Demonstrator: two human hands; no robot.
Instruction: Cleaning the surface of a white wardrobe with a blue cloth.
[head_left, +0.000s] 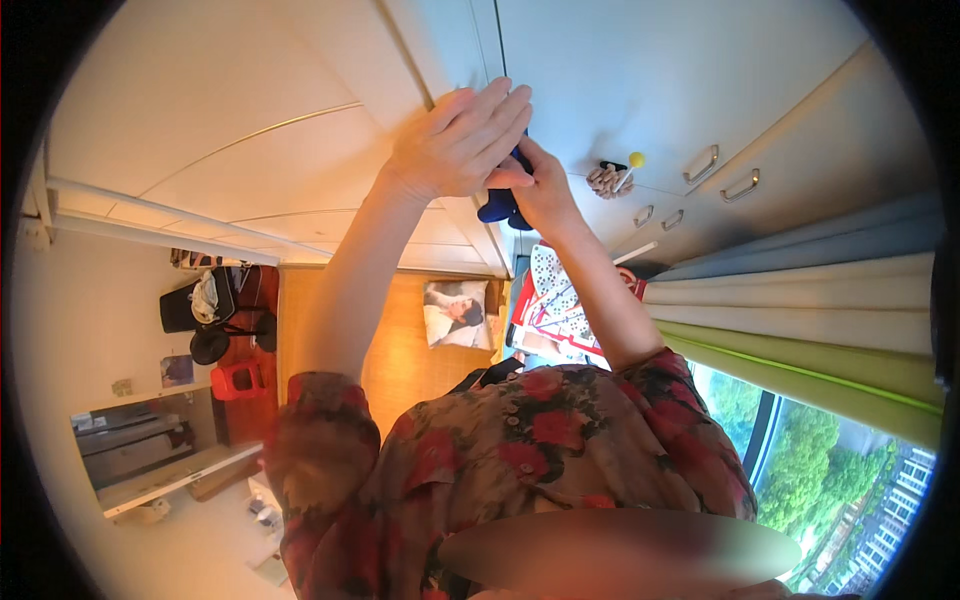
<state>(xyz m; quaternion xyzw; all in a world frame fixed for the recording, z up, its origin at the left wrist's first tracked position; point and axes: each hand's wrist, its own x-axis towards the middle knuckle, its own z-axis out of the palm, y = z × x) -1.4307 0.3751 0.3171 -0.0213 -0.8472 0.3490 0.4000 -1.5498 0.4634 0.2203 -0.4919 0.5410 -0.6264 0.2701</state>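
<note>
In front of the white cabinet doors (600, 67), my left hand (461, 142) is raised with its fingers stretched out and the back of the hand towards me. Its thumb reaches over to a dark blue object (496, 206), touching it or just in front of it. My right hand (551, 187) grips that object from the right, fingers bent around its side. The two hands are close together and cover much of the blue thing, so its kind cannot be told. Two rounded lower ends hang below the hands.
A brown knotted ornament (610, 182) with a yellow-tipped stick (637, 160) is on the cabinet front, left of metal handles (701, 165). Curtains (795, 300) and a window (825, 450) are at right. Below lie a printed cushion (456, 315) and a red plastic stool (236, 380).
</note>
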